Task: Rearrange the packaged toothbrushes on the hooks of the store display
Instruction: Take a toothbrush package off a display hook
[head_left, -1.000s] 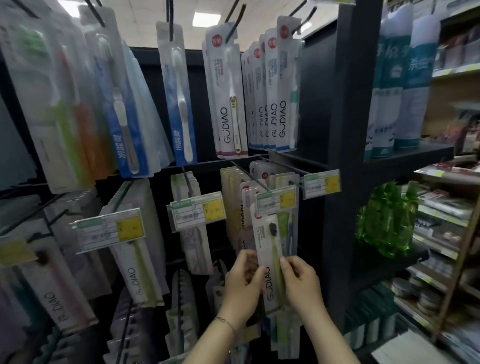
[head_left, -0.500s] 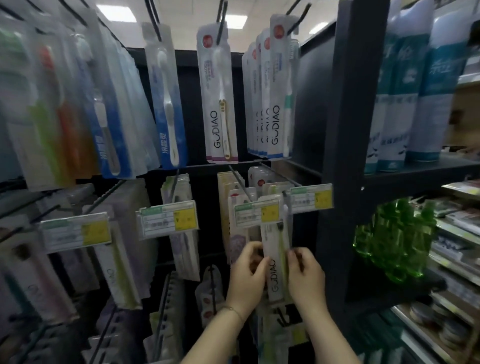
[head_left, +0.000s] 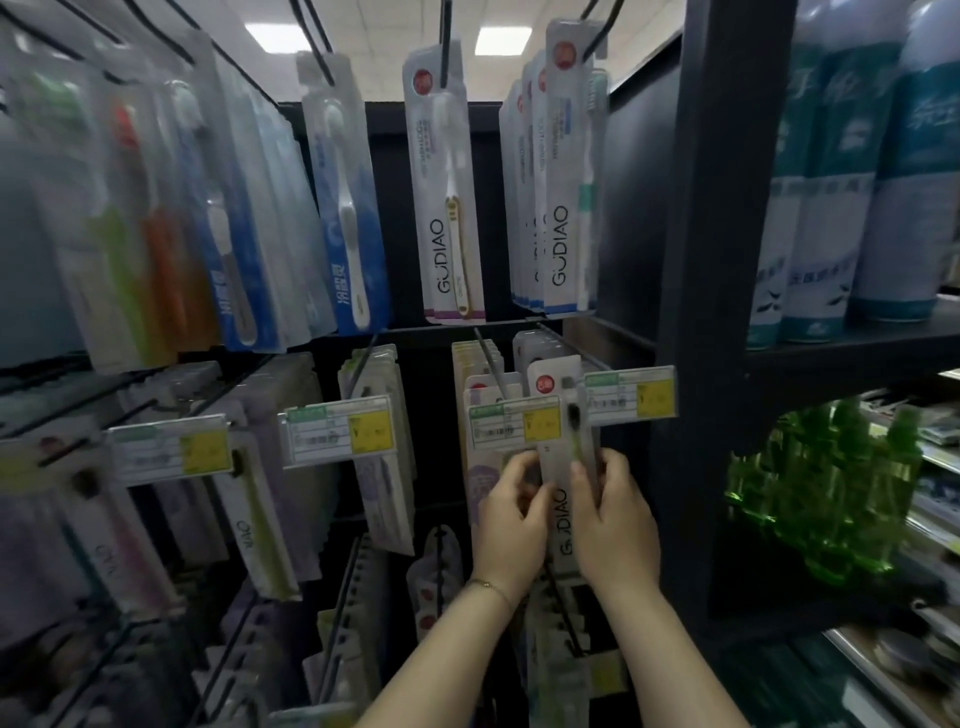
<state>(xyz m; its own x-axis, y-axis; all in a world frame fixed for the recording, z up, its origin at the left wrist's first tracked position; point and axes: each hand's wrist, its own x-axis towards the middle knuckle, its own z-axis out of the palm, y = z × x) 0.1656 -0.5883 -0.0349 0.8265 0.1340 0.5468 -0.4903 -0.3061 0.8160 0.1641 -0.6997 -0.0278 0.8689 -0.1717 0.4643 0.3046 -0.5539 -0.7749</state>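
Hanging step: left hand (head_left: 511, 519) & right hand (head_left: 613, 525) each pinch an edge of the toothbrush pack (head_left: 558, 457), upright betw. them. Top prob. not on the hook (head_left: 487, 358) above-left; blurry. Next: align hole w/ hook tip, slide back.

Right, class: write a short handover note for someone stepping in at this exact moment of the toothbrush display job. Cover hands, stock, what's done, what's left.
Left hand: pinches the left edge of the GUDIAO pack.
Right hand: grips its right edge.
Pack: upright, with its top between the middle price tag and the right price tag on the second row. Whether it is threaded on a hook cannot be seen.
Done: top-row packs hang on their hooks.
Left: probably seat this pack on a hook, let go, then tidy the lower rows.
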